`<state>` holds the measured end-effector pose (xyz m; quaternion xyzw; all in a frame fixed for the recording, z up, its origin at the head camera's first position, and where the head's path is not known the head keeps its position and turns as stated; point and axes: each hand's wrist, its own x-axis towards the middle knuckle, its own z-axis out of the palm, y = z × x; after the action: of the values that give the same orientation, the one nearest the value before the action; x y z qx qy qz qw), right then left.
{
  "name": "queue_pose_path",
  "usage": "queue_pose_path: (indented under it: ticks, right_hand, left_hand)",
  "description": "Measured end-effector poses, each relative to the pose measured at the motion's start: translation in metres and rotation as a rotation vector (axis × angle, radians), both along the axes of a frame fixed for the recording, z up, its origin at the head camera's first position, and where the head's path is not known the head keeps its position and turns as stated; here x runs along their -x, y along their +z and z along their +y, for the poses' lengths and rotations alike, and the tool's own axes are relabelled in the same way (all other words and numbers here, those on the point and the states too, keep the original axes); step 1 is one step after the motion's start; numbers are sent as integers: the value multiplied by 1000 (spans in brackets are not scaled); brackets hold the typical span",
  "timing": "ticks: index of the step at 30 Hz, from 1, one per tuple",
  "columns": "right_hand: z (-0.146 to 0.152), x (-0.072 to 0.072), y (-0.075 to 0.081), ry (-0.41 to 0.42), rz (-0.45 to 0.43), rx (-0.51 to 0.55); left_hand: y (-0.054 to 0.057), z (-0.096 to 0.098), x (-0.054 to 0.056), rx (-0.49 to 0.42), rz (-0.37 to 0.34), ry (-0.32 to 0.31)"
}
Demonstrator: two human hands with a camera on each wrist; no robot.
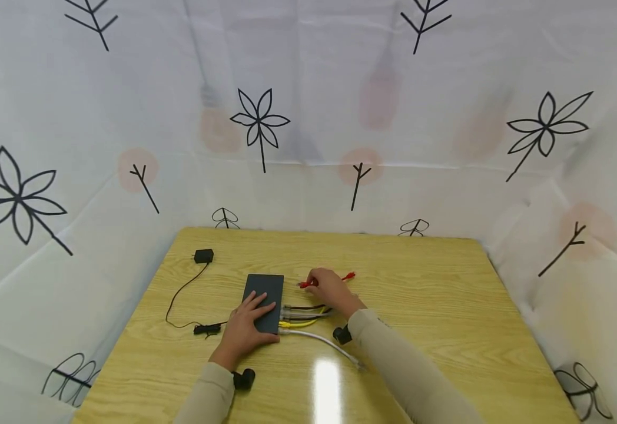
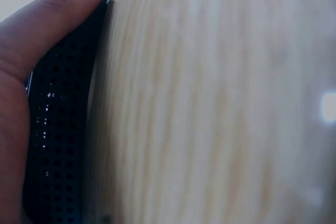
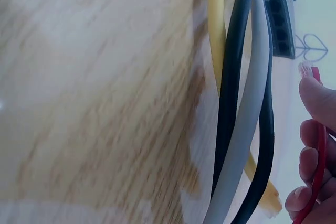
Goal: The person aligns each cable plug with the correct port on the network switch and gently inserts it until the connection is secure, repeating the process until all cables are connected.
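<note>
A flat dark network switch lies on the table with several cables plugged into its right side. My left hand rests on it, fingers spread straight over the top and thumb along the near edge. In the left wrist view the thumb lies against the perforated side wall. Right of the switch, above the plugged cables, my right hand pinches a short red network cable. Its clear plug sticks out past the thumb toward the row of ports.
Black, grey and yellow cables run right from the switch, partly under my right arm. A white cable curves toward the near right. On the left, a black power adapter has its cord running to the switch. A patterned cloth hangs behind the table.
</note>
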<state>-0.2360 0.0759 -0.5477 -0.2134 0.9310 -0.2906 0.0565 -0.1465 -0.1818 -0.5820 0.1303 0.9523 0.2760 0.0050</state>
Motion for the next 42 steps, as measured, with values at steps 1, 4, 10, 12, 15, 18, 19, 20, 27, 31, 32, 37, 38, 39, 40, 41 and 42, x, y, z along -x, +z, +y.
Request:
queue_pose_path:
  ticks: [1, 4, 10, 12, 15, 18, 19, 20, 27, 31, 32, 37, 38, 39, 40, 41, 42]
  right_hand:
    - [-1, -1, 0, 2, -4, 1]
    - [-3, -2, -1, 4, 5, -4]
    - [-8, -9, 1, 21, 27, -47]
    - [-10, -10, 0, 26, 21, -53]
    - [-14, -12, -1, 30, 3, -50]
    - [-17, -13, -4, 35, -6, -46]
    - [-18, -13, -6, 42, 0, -49]
    - [-19, -13, -7, 49, 6, -56]
    - [-23, -17, -14, 88, 28, -56]
    - [-25, -20, -14, 93, 29, -43]
    - [-25, -21, -14, 92, 32, -42]
    - [-28, -23, -17, 77, 31, -46]
    - [-29, -23, -19, 77, 36, -50]
    - [-29, -24, -20, 77, 39, -48]
    - [-30, -24, -21, 78, 48, -49]
    - [-30, -24, -22, 78, 54, -45]
    - [-31, -24, -23, 78, 59, -45]
  left_hand:
    - [0, 0, 0, -1, 2, -1]
    - [0, 0, 1, -1, 6, 1]
    - [0, 0, 0, -12, 7, 2]
    - [-1, 0, 0, -14, 13, 1]
    - [-3, -1, 0, -12, 21, 0]
    - [-5, -2, 1, -11, 28, -3]
    - [-5, -3, 1, -11, 27, -3]
    - [-5, -3, 1, -11, 28, -4]
    - [-7, -4, 3, -8, 29, -8]
    - [-7, -4, 3, -7, 25, -6]
    - [-7, -4, 3, -3, 25, -6]
    - [-7, -3, 3, -4, 30, -7]
    - [-7, -3, 4, -3, 31, -8]
    - [-7, -3, 4, -2, 30, -7]
    - [-7, -3, 4, -2, 31, -8]
    - [-7, -3, 4, 0, 29, -8]
    - [-8, -3, 4, 2, 27, -8]
